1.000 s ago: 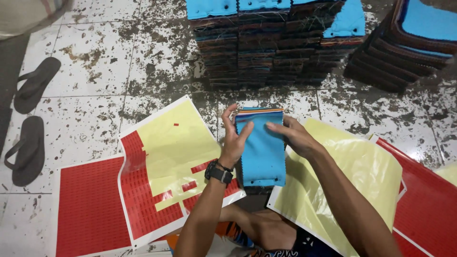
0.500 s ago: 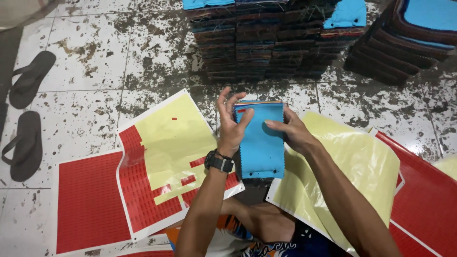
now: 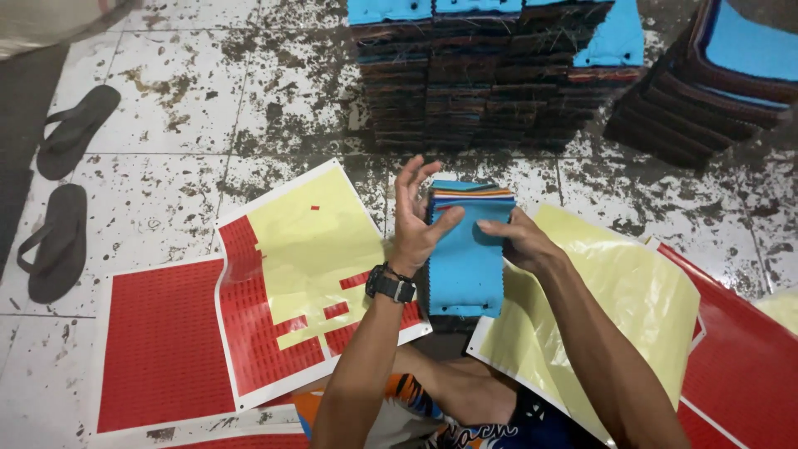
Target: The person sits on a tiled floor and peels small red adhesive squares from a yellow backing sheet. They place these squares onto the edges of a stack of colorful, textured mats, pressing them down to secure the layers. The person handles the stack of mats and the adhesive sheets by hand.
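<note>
A stained, speckled tile floor (image 3: 191, 91) carries everything. Two dark sandals (image 3: 62, 191) lie at its left edge. Red sticker sheets (image 3: 162, 345) and a half-peeled red-and-yellow sheet (image 3: 307, 266) lie flat at lower left; a yellow backing sheet (image 3: 632, 308) and more red sheets (image 3: 744, 357) lie at right. Stacks of swatch books (image 3: 490, 75), blue on top, stand at the far side

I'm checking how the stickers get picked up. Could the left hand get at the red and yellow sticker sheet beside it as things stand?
Probably yes. The left hand only rests its thumb on the blue fabric swatch bundle, and the partly peeled sticker sheet lies flat on the floor just left of that wrist, with nothing on it.
</note>
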